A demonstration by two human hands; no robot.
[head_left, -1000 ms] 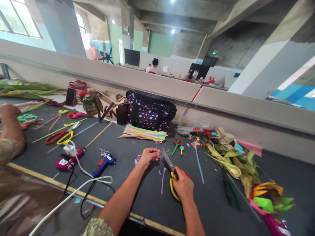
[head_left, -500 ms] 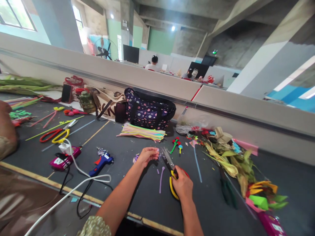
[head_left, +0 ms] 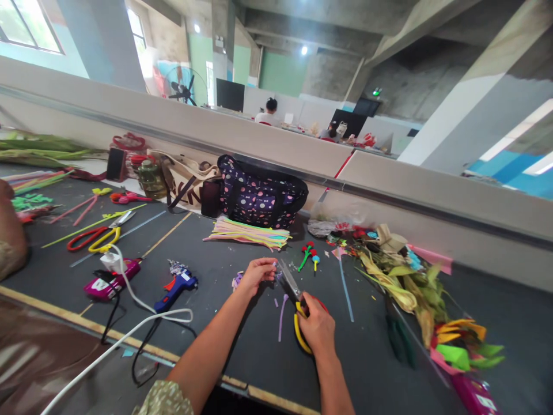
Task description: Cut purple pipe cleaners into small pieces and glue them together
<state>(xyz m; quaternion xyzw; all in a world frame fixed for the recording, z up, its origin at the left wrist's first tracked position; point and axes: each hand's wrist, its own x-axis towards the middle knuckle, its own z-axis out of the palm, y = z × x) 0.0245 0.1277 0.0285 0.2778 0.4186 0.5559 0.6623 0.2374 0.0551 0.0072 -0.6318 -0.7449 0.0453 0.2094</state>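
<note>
My right hand is wrapped round the handles of yellow-and-red scissors, whose blades point up and left toward my other hand. Between the pinched fingertips of my left hand is a small purple piece, partly hidden by the fingers. Beneath the scissors' blades lies a purple strip on the dark table. More purple pieces sit just left of my left hand. Green stems with red and blue balls lie beyond the scissors.
A bundle of pastel sticks lies before a patterned bag. A blue glue gun, a white cable and other scissors are at left. Dried husks and pliers lie right. A person's arm shows far left.
The scissors and my right hand have shifted slightly left, and the blades now look closer together. My left hand still pinches the small piece.
</note>
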